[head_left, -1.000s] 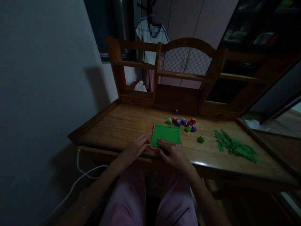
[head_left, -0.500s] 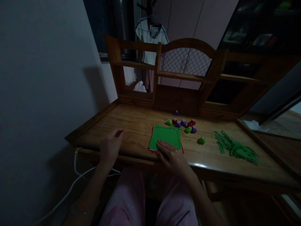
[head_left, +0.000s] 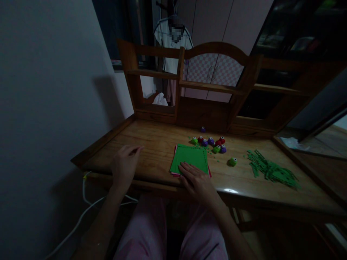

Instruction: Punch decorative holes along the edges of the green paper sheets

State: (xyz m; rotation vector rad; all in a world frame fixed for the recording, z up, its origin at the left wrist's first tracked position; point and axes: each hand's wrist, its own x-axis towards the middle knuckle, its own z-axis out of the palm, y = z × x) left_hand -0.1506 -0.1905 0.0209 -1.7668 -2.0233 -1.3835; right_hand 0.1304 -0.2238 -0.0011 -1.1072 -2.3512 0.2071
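Observation:
A stack of square paper sheets (head_left: 189, 156) lies near the desk's front edge, green on top with pink edges showing beneath. Small holes run along the green sheet's top and right edges. My right hand (head_left: 196, 177) rests flat on its lower part, fingers stretched out. To the left of the stack, my left hand (head_left: 125, 162) is over the wooden desk, its thumb and fingertips pinched together; anything between them is too small to make out. Behind the stack stand several small punches with eye shapes, among them a green one (head_left: 194, 141), a purple one (head_left: 205, 143) and a red one (head_left: 221, 140).
Green paper strips (head_left: 273, 170) lie in a heap on the right of the desk (head_left: 151, 135). A lone green punch (head_left: 232, 161) sits between heap and stack. Small green scraps lie around the punches. A wooden shelf (head_left: 206, 86) rises at the back; a white cable (head_left: 81, 216) hangs lower left.
My left hand has moved slightly left, its fingers still pinched. My right hand remains on the stack. The view has shifted a little.

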